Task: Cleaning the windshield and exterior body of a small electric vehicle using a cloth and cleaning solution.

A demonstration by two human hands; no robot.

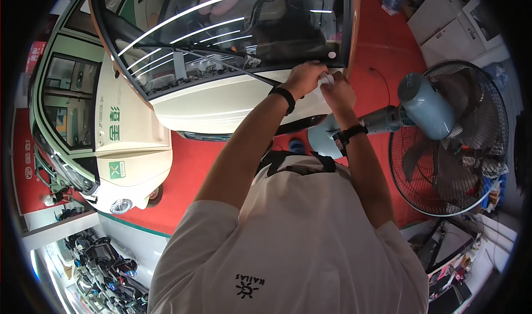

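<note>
Before me is the front of a small cream vehicle, with its dark windshield [232, 27] above a pale front panel [208, 106]. My left hand [305, 78] and my right hand [340, 94] meet over the panel, near the windshield's lower right corner. Between them is a crumpled white wad [327, 80], maybe tissue or cloth, with the fingers of both hands closed on it. A black wiper arm [232, 66] runs from beside my left wrist across the glass. Some fingertips are hidden. Each wrist wears a dark band.
To the right stands a large pedestal fan [428, 106] with a wire cage, its base near my right forearm. A second pale vehicle [124, 118] is parked at the left. Red carpet [195, 168] covers the floor. White cabinets [449, 35] stand at the upper right.
</note>
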